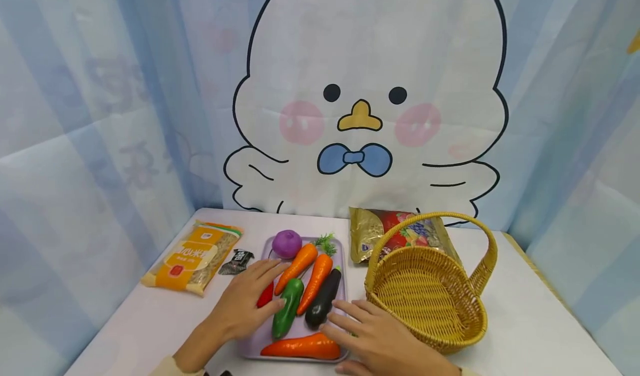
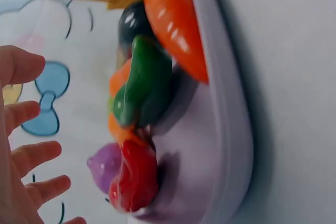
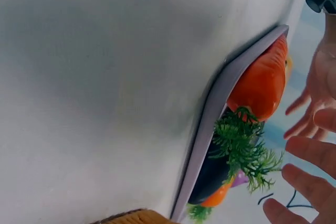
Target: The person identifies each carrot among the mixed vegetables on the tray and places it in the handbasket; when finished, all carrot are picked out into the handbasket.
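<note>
A lilac tray (image 1: pixel 252 349) holds several toy vegetables: a purple onion (image 1: pixel 287 244), carrots (image 1: pixel 316 282), a green pepper (image 1: pixel 288 309), a black eggplant (image 1: pixel 324 298) and a red pepper (image 2: pixel 135 178). My left hand (image 1: pixel 250 295) hovers over the tray's left side, fingers spread, near the red and green peppers. Over the tray's lower right corner is my right hand (image 1: pixel 372 337), its fingers loosely extended by the front carrot (image 3: pixel 261 85). Neither hand holds anything. The front carrot's green top shows in the right wrist view and is mostly hidden in the head view.
A yellow wicker basket (image 1: pixel 425 298) with a tall handle stands right of the tray. Behind it lies a gold and red packet (image 1: pixel 367 234). To the left are an orange-labelled bag of grain (image 1: pixel 195 258) and a small black wrapped packet (image 1: pixel 237 261). Curtains enclose the table.
</note>
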`<state>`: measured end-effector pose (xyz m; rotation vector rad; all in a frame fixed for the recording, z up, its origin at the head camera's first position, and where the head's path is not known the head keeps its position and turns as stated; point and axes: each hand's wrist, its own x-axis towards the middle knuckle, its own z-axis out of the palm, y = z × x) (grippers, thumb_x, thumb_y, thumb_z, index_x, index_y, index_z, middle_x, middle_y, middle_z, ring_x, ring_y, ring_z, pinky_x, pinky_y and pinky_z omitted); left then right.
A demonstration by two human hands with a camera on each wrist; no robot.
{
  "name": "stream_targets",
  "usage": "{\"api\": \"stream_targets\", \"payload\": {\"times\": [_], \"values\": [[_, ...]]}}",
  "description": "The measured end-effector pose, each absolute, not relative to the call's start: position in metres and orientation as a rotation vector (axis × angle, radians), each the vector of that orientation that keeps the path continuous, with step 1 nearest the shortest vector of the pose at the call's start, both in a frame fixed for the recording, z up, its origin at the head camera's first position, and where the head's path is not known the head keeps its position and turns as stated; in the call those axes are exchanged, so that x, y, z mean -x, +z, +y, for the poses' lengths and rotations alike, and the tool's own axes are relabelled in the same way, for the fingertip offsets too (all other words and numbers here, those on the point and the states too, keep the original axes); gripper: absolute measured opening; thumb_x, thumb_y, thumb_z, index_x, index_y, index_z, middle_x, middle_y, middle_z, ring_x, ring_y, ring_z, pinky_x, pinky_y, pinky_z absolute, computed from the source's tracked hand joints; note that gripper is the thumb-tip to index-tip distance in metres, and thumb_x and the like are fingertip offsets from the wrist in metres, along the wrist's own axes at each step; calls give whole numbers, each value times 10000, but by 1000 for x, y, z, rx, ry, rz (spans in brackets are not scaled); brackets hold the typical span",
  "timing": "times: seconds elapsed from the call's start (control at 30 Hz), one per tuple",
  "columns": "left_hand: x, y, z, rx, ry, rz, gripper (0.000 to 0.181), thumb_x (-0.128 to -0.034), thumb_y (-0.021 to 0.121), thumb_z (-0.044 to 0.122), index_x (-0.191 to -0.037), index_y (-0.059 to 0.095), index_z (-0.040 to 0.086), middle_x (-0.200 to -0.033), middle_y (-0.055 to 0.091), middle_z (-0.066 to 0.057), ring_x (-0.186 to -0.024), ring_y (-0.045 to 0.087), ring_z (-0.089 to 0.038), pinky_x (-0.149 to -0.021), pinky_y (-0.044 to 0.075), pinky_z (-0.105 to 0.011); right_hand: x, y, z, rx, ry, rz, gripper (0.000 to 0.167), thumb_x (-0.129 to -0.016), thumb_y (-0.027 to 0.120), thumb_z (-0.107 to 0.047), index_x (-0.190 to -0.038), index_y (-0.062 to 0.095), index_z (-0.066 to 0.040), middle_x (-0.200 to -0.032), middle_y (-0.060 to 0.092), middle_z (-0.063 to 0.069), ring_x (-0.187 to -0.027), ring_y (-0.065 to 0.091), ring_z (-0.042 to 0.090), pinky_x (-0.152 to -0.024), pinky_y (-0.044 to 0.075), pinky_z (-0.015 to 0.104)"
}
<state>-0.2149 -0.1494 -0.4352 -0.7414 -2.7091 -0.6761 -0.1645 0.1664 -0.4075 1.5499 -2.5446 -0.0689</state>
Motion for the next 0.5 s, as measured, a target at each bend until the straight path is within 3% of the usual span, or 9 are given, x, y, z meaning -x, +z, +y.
{"api": "stream_targets", "payload": {"times": [0.2, 0.5], "values": [[226, -441, -161, 607, -878, -2683, 618, -920, 694, 293, -1503, 492, 256, -1514, 516, -6, -1406, 439, -333, -1108, 331, -652, 167, -407, 159, -1598, -42, -2631, 546, -1050, 412, -531, -1534, 392, -279, -1514, 512, -38, -1397, 482, 237, -1070, 459, 482], [242, -451, -176, 292, -1109, -2789, 494, -1013, 536, 249, -1496, 500, 155, -1512, 498, -143, -1360, 478, -386, -1121, 328, -627, 172, -413, 151, -1637, -60, -2515, 542, -1039, 463, -516, -1496, 460, -225, -1437, 575, -60, -1301, 548, 161, -1020, 491, 383]]}}
